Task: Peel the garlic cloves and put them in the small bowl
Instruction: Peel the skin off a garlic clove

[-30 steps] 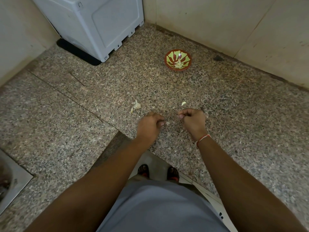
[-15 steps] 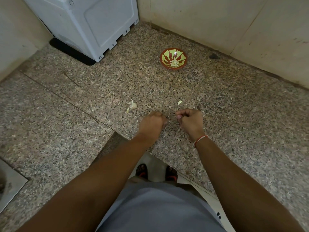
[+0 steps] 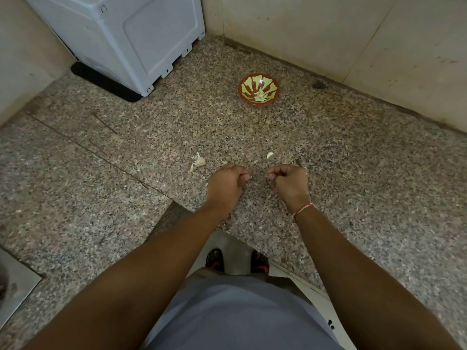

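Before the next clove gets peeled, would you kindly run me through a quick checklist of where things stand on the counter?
1. Small bowl upright and within view on the granite counter: ok.
2. Peeled cloves already inside the bowl: ok.
3. Garlic piece waiting on the counter left of the hands: ok.
4. Left hand curled, contents hidden: cannot tell.
5. Right hand curled, whether it pinches a clove or skin: cannot tell.
6. Loose skin flake cleared from the work spot: not ok.
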